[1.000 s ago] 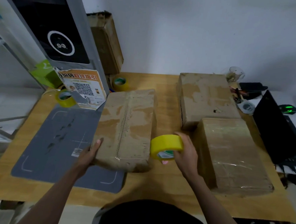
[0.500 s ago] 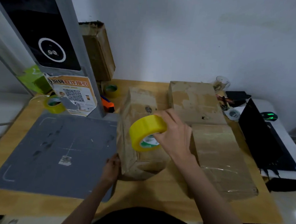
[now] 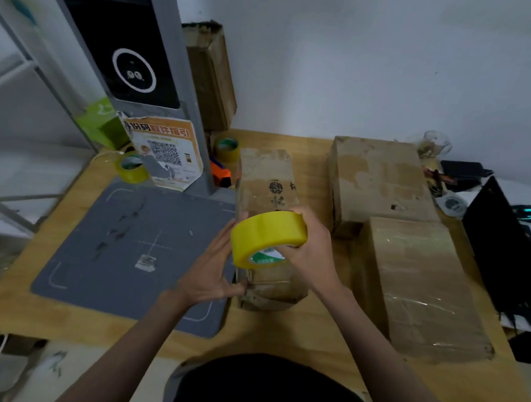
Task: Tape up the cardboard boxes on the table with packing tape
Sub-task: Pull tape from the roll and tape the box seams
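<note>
White wall [image 3: 359,66], wooden table [image 3: 281,332] (dim light), grey mat [image 3: 105,253]

Dim indoor light, cool grey cast on white wall [image 3: 360,51]. Source not visible; perhaps overhead, since soft shadow pools under arms at near edge of wooden table [image 3: 281,335]. Faint glare on clear tape wrapping near right cardboard box [image 3: 420,291]. Yellow tape roll [image 3: 266,236] is most saturated spot. Green glow from mouse [image 3: 528,213]. Wide-angle bending at left edge; shelf frame [image 3: 14,70] smeared. Overall soft, noisy; print on box illegible.
</note>
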`<state>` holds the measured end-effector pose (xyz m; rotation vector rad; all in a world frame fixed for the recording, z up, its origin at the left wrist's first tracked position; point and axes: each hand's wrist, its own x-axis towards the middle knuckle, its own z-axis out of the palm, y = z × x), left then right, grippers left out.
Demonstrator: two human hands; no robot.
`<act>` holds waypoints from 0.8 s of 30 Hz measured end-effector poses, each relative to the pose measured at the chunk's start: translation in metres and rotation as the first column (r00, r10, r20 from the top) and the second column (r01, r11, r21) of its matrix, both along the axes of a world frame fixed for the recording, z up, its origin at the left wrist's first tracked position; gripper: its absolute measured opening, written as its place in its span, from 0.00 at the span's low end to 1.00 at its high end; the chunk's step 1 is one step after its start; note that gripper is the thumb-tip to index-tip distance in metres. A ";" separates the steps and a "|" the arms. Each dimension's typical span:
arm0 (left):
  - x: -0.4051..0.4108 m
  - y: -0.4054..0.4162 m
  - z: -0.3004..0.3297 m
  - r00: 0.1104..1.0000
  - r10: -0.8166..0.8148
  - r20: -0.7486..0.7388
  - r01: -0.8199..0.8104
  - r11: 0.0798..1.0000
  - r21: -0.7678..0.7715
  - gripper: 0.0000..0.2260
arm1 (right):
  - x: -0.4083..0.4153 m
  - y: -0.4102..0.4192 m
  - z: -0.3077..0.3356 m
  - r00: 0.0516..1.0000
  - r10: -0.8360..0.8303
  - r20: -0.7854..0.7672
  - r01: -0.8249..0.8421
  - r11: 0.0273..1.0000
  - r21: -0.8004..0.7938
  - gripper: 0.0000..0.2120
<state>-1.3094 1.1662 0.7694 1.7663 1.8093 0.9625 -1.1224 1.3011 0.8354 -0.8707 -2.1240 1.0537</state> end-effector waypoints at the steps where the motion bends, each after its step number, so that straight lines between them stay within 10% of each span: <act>1: -0.001 0.002 0.001 1.000 0.003 -0.002 -0.003 1.000 -0.020 0.43 | 0.002 0.001 -0.001 1.000 0.008 -0.025 -0.010 0.998 -0.058 0.24; 8: 0.022 0.001 0.008 0.962 0.097 0.255 -0.060 0.987 -0.150 0.55 | 0.007 -0.003 -0.006 1.000 0.021 -0.012 -0.024 0.940 -0.340 0.28; 11: 0.029 0.004 0.005 0.963 0.163 0.216 -0.135 0.981 -0.139 0.53 | 0.008 -0.002 0.003 0.997 0.060 -0.049 -0.070 0.970 -0.235 0.18; 24: 0.017 0.007 0.022 0.989 0.056 0.138 -0.047 0.997 -0.067 0.30 | 0.095 0.069 0.022 0.972 -0.173 0.157 0.113 0.936 0.334 0.32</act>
